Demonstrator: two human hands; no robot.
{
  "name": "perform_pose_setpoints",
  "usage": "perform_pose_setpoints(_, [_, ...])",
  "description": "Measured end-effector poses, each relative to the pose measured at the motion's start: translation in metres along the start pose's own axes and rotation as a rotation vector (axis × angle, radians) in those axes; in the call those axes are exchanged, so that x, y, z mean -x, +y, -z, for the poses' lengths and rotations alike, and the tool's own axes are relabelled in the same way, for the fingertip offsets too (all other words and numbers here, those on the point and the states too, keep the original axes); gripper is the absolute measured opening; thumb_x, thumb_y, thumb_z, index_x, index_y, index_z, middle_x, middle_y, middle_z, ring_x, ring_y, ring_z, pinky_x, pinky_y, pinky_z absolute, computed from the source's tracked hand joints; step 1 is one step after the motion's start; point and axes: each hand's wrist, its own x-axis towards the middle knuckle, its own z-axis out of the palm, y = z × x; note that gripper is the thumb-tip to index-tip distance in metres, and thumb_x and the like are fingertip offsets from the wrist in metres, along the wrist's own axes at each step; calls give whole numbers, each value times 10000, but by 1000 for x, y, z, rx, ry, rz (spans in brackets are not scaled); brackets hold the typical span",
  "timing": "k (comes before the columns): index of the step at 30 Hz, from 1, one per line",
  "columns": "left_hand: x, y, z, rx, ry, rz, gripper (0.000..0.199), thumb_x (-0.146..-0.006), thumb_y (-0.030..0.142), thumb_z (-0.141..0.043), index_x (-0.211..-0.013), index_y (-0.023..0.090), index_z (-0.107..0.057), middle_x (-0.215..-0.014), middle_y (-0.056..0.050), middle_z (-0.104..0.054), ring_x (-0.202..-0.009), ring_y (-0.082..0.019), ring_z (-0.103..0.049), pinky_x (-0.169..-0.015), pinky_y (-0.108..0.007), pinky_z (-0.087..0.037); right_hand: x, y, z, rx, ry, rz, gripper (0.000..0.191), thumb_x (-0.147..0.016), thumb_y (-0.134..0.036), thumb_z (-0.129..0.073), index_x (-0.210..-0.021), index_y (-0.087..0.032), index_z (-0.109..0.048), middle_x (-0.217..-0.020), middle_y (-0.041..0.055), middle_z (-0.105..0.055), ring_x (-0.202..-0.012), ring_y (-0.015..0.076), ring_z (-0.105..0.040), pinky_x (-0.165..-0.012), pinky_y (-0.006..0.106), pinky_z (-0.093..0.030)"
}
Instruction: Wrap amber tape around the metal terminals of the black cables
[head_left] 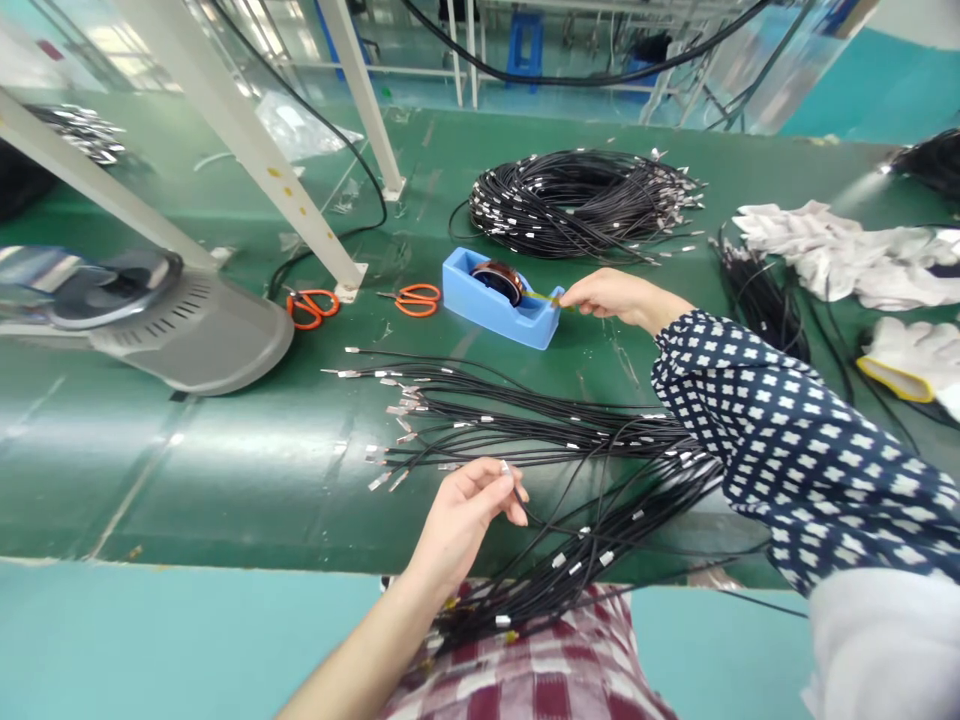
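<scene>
Left hand [466, 508]: just inside the near edge of the worktop [247, 490]; thumb and fingers closed on one white-tipped cable end [505, 467].
Right hand [611, 295]: thumb and forefinger pinched on the free end of the yellow tape [541, 297]; the arm, in a dotted dark sleeve [757, 430], extends over the worktop.
Tape dispenser [491, 308]: blue, upright, roughly midway between near and far edges; carries an amber roll [504, 276], from which the tape runs to the right fingertips.
Black cables [600, 437]: laid between dispenser and near edge, tipped ends fanned leftward; further lengths cross the near edge onto the operator's checked clothing [540, 670].
Cable coil [517, 225]: behind the dispenser, toward the far edge; white tags around it.
Scissors: two orange-handled pairs; one [426, 290] just left of the dispenser, one [313, 308] beside the grey unit [202, 340].
Grey unit: left part of the worktop, well apart from both hands.
White gloves [825, 245]: right part of the worktop, beside a second dark cable bundle [761, 305].
</scene>
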Motion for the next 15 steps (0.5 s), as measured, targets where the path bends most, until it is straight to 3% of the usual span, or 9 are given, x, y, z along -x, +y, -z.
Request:
perform_pose_setpoints(9, [-2,2,-3,-2,18,9,187,-760,273,-773,-796,136,-651,-728,-38,-701,-534,-122,-633,-595,-251,-474,11,18,-22,-131,105,109,114,-751,-226,-675,-706,-123,-691,-593,2,-521,-542,79,-409,-470,224,-261])
perform_pose_setpoints(15, [0,2,-9,-21,-3,-5,181,-770,268,-761,-801,139,-638,-740,-32,-695,-537,-116,-626,-599,-251,-476,18,26,-36,-117,297,167,125,-698,-257,-696,-739,-139,-692,-614,-21,-542,-577,91,-407,-548,232,-324])
